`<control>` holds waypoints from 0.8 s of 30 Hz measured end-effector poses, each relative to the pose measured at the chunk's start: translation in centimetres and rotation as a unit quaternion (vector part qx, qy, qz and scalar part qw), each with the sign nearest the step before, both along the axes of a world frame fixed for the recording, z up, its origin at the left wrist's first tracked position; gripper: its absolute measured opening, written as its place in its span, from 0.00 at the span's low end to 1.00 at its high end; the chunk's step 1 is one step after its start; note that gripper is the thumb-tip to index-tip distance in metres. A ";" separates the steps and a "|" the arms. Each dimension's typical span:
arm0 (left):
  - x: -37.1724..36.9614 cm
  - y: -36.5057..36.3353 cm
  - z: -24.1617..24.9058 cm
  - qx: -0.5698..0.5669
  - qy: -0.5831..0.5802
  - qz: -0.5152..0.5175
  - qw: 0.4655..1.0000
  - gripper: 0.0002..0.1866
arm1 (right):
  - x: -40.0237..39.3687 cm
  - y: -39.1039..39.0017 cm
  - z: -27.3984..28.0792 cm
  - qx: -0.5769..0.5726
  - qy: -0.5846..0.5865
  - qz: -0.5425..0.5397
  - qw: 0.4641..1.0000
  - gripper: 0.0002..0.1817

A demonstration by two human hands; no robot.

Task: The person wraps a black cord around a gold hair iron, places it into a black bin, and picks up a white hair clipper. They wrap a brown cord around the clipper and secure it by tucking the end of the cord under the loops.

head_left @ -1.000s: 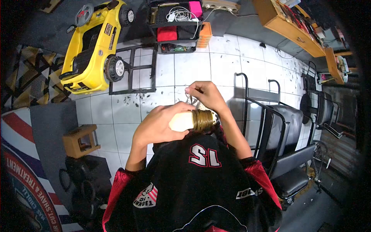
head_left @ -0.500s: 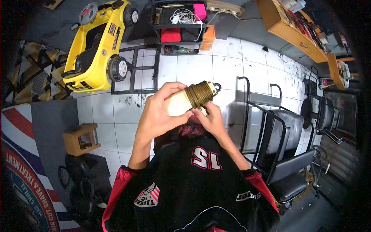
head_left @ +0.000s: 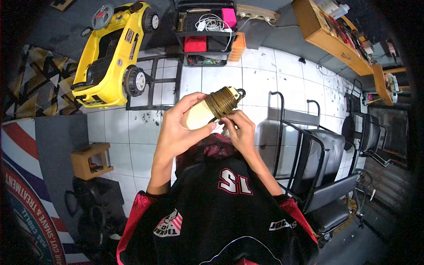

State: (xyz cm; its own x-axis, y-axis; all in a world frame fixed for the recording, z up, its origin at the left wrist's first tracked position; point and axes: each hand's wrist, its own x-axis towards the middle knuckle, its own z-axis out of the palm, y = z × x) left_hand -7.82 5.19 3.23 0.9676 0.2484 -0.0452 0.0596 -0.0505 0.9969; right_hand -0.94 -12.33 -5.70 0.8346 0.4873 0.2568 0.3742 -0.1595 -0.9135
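Note:
A cream-coloured hair clipper point(head_left: 197, 115) is held tilted in front of my chest, its hanging loop pointing up and right. Several turns of a brownish-gold cord point(head_left: 221, 102) are wound round its upper part. My left hand point(head_left: 173, 126) is closed around the lower body, thumb along the near side and fingers over the far side. Just right of that thumb, my right hand point(head_left: 240, 131) has its fingers bent and pinched at the underside of the cord. Its fingertips are partly hidden, and the clipper's lower end is covered by my left palm.
A yellow toy car point(head_left: 108, 62) stands at the upper left beside a black metal frame point(head_left: 153, 81). A trolley point(head_left: 205, 33) with a white cable is at the back. Black chairs point(head_left: 320, 154) are on the right, and a small brown stool point(head_left: 92, 160) is on the left.
Both hands and the clipper have shifted slightly left. My right hand has turned, its fingers now curled higher against the cord's underside.

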 end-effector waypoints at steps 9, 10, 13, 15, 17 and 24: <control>0.1 1.2 0.4 -0.065 -0.015 0.044 0.997 0.29 | 0.6 0.1 1.5 -0.046 0.085 0.111 0.989 0.05; 0.0 1.3 0.5 -0.079 -0.018 0.048 0.996 0.29 | 0.5 0.2 1.5 -0.056 0.033 0.102 0.993 0.05; 0.2 2.1 0.7 -0.061 -0.042 0.059 0.996 0.29 | 0.1 0.4 0.8 -0.062 -0.023 0.089 0.994 0.07; 0.2 2.3 1.3 -0.058 -0.031 0.065 0.996 0.29 | -0.1 0.4 -0.1 -0.051 -0.020 0.095 0.994 0.09; 0.2 2.6 1.2 -0.059 -0.031 0.069 0.995 0.30 | 0.0 0.1 -0.9 -0.032 -0.010 0.109 0.993 0.12; 0.4 3.5 2.6 -0.048 -0.063 0.118 0.990 0.30 | 0.0 -1.4 -3.7 -0.059 0.064 0.079 0.993 0.08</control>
